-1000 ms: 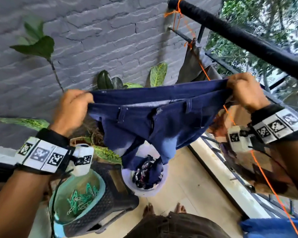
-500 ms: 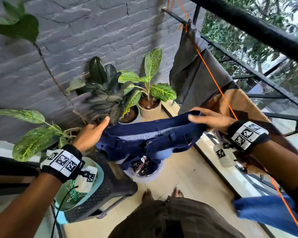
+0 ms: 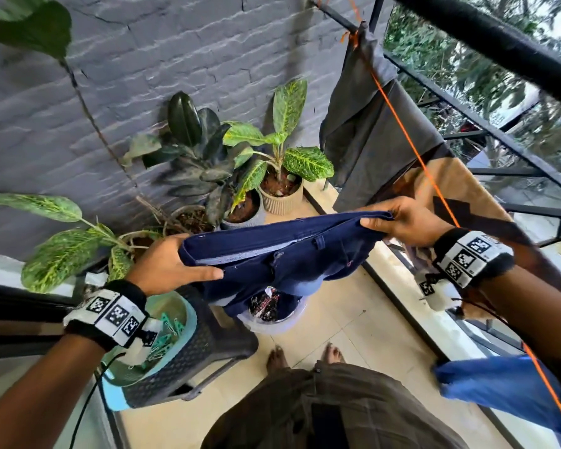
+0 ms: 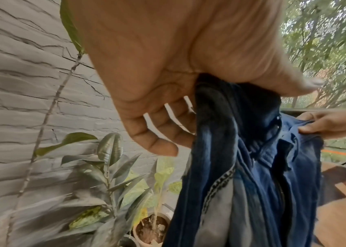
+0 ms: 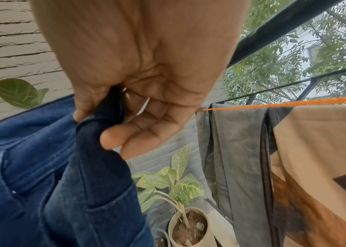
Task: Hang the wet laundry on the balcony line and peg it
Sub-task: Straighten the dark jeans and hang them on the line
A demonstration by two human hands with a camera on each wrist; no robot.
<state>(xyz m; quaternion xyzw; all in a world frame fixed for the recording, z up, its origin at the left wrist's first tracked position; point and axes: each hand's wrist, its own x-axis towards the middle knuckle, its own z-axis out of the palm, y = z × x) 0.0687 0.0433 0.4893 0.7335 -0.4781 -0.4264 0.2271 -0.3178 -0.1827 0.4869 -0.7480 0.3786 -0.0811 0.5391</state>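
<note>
Between my two hands, above the balcony floor [image 3: 363, 322], I hold the navy jeans [image 3: 282, 254] stretched by the waistband. My left hand [image 3: 166, 264] pinches one end, thumb on top and fingers underneath; my right hand [image 3: 405, 218] grasps the other end just beside the orange line [image 3: 412, 147]. The legs hang down over a white tub [image 3: 272, 324] of laundry. A grey garment [image 3: 370, 137] and a tan cloth [image 3: 460, 189] hang on the line. Green pegs [image 3: 166, 335] lie in a teal basin [image 3: 188, 315] at the floor's left edge.
</note>
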